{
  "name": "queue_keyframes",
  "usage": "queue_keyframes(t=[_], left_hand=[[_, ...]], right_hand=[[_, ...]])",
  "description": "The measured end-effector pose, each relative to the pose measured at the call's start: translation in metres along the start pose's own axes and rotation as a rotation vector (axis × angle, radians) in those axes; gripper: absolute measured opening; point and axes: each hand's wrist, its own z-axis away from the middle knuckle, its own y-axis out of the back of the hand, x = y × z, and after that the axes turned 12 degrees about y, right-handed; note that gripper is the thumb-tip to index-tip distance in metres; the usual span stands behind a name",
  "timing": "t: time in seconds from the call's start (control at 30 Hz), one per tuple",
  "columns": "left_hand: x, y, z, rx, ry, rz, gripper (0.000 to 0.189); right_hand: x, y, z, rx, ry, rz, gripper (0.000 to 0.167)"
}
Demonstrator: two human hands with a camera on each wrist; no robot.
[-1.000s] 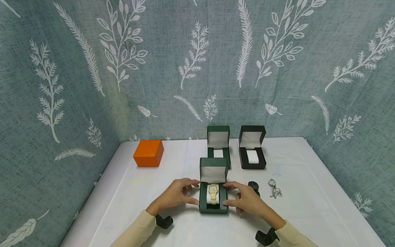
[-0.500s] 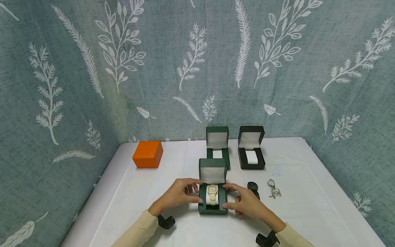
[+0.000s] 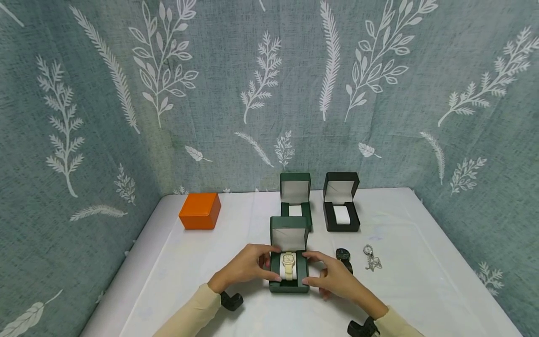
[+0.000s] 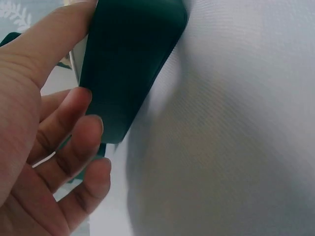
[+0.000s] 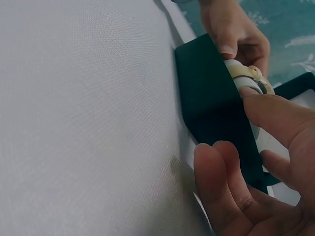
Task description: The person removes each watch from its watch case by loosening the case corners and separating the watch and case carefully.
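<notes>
A green watch box point(image 3: 288, 289) stands on the table with its lid raised. Inside it, a cream-coloured wristwatch point(image 3: 288, 265) sits around a white cushion point(image 5: 244, 82). My left hand point(image 3: 244, 266) holds the box from the left, thumb and index finger reaching over the rim beside the cushion. From the other side, my right hand point(image 3: 330, 274) grips the right rim with thumb and index finger. In the right wrist view, that thumb lies close to the cushion and the lower fingers are curled beside the outer wall. A black wristwatch point(image 3: 344, 259) lies just behind the right hand.
Behind stand a second green watch box point(image 3: 295, 189) and a black watch box point(image 3: 342, 213), both with raised lids and white cushions. An orange box point(image 3: 200, 211) is at the back left. A silver chain watch point(image 3: 371, 258) lies on the right of the white table point(image 3: 425, 281).
My left hand has moved right, its thumb and index finger passing from the box's left side to over its rim. The right hand stays at the right rim.
</notes>
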Motion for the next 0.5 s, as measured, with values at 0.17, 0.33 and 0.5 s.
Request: queue_keyframes(t=[0.17, 0.33, 0.5], left_hand=[[0.0015, -0.0018, -0.0024, -0.002, 0.010, -0.038, 0.071], [0.0022, -0.0023, -0.0055, -0.007, 0.006, -0.084, 0.072], [0.0029, -0.0037, -0.0074, -0.002, 0.006, -0.108, 0.071]], right_hand=[[0.0006, -0.0010, 0.0011, 0.010, 0.002, -0.017, 0.071], [0.0015, -0.0010, 0.0011, 0.015, 0.010, -0.022, 0.071], [0.0020, -0.0013, 0.0011, 0.018, 0.005, -0.029, 0.071]])
